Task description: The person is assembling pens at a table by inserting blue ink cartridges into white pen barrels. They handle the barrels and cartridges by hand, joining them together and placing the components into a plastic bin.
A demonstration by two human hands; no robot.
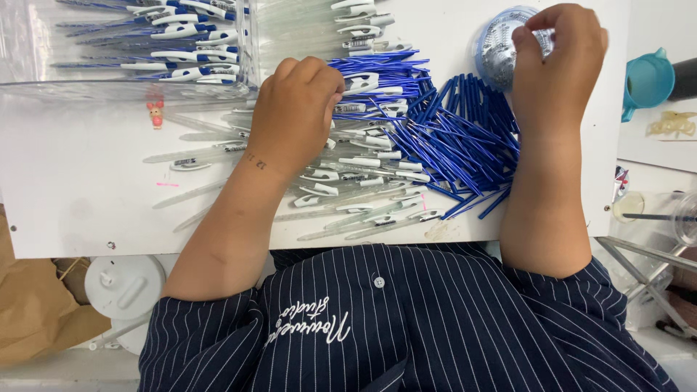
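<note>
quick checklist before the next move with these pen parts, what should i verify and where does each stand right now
1. Left hand rests on the clear pen barrels: ok.
2. Left hand actually grips a part: cannot tell, fingers curl under.
3. Right hand reaches the round blue container: ok.
4. What the right fingers have pinched: cannot tell, too small.
5. Blue refill pile within reach between the hands: ok.
6. Clear tray of finished pens sits close by the left hand: ok.

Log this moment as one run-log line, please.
left hand: on clear pen barrels | right hand: reaching into round clear tub | blue refills: piled between | table: white
</note>
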